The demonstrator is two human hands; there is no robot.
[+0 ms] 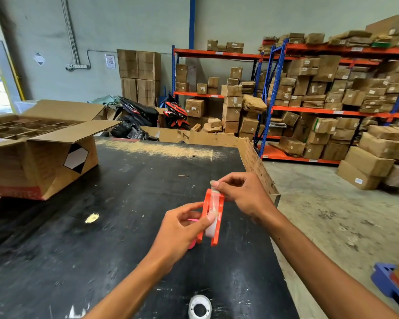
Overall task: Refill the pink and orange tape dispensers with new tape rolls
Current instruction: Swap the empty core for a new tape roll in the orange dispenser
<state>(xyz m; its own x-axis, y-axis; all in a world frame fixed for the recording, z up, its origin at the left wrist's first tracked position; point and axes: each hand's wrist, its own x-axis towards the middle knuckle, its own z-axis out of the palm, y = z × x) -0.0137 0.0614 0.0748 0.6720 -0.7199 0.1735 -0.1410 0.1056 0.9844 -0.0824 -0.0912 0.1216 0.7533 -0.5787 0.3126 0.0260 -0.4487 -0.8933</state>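
Above the black table (101, 226) I hold the orange tape dispenser (218, 226) with a clear tape roll (211, 229) seated between its side plates. My left hand (182, 226) grips its lower part, thumb on the roll. My right hand (242, 194) pinches the tape end at the dispenser's top. The pink tape dispenser (192, 244) lies on the table under my left hand, mostly hidden, only a pink edge showing. Another clear tape roll (199, 306) lies flat near the table's front edge.
An open cardboard box (39, 162) with dividers sits on the table's left. A cardboard sheet (256, 162) lines the table's right edge. Beyond are shelves (332, 111) stacked with boxes, motorcycles (138, 111) and concrete floor (332, 215) to the right.
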